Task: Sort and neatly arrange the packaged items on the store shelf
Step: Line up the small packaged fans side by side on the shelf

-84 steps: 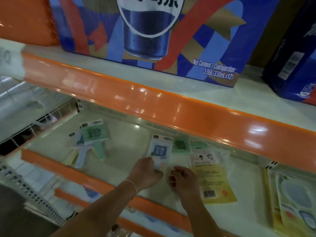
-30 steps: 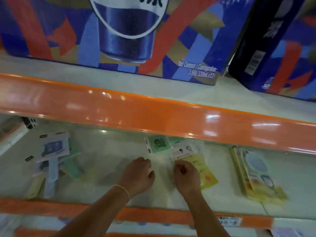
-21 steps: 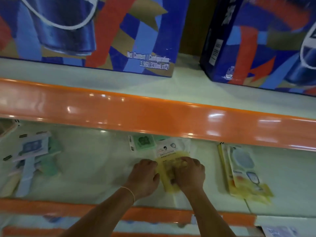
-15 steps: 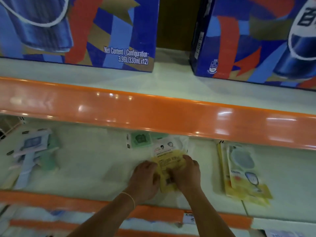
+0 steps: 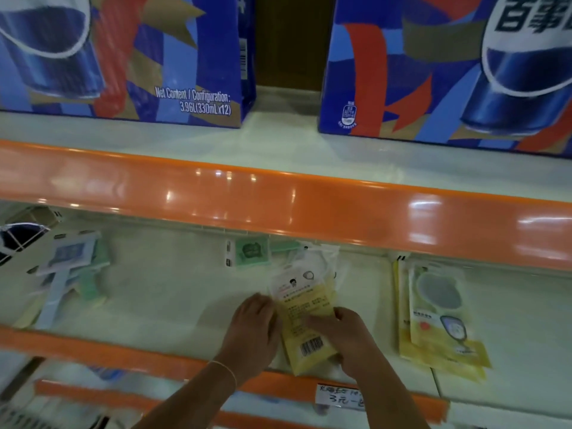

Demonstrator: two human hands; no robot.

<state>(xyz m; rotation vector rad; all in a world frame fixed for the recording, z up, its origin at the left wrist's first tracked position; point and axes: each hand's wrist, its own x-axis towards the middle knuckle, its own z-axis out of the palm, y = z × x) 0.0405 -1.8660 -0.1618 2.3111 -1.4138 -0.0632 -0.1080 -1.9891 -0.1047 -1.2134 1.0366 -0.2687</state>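
Squaring: yellow packet (image 5: 305, 323) pinched from both sides, flat on the lower shelf (image 5: 173, 292) near its front edge.
Hands: left hand (image 5: 252, 331) fingers curled on its left edge, right hand (image 5: 346, 334) gripping the lower right corner.
Done: yellow stack (image 5: 439, 320) at right looks tidy.
Left: green packet (image 5: 250, 251) behind, loose pastel pile (image 5: 66, 274) far left.
Materials: glossy thin plastic pouches, barcode label, floppy.

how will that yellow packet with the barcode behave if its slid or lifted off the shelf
The yellow packet looks thin and flat, so it is probably light and floppy if lifted by one edge. Its glossy film on the smooth shelf suggests it slides easily. With the left hand and right hand at its sides, it should stay controlled.
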